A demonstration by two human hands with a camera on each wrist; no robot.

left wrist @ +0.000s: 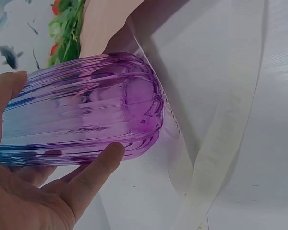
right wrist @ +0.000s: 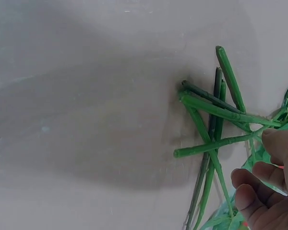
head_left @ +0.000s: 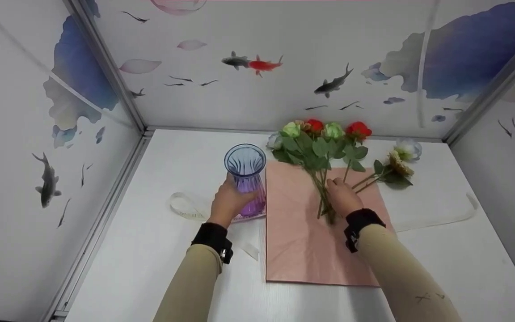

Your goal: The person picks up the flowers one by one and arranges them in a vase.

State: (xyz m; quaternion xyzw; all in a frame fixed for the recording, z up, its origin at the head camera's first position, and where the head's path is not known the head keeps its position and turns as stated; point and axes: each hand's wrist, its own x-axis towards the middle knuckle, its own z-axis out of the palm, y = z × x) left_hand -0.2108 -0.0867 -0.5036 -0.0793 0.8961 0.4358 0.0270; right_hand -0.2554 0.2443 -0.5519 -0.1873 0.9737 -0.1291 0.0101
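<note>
My left hand point(head_left: 233, 201) grips a ribbed glass vase point(head_left: 245, 172), blue at the mouth and purple toward the base. In the left wrist view the vase point(left wrist: 86, 110) lies across the palm, fingers spread around its side. My right hand point(head_left: 343, 197) is at the stems of several flowers point(head_left: 324, 138) with red, green and pale blooms. Up close, green stems point(right wrist: 211, 115) cross one another, their cut ends fanned out beside the curled fingertips point(right wrist: 245, 194). One digit overlaps a stem; I cannot tell whether the fingers pinch it.
Pink wrapping paper point(head_left: 302, 250) lies under the stems on the white table point(head_left: 119, 268). A white flower point(head_left: 407, 149) and a tan flower point(head_left: 399, 164) lie at the right. Pale ribbon point(head_left: 186, 210) loops left of the vase, and another strip point(head_left: 445, 221) curves at the right. Printed panels surround the table.
</note>
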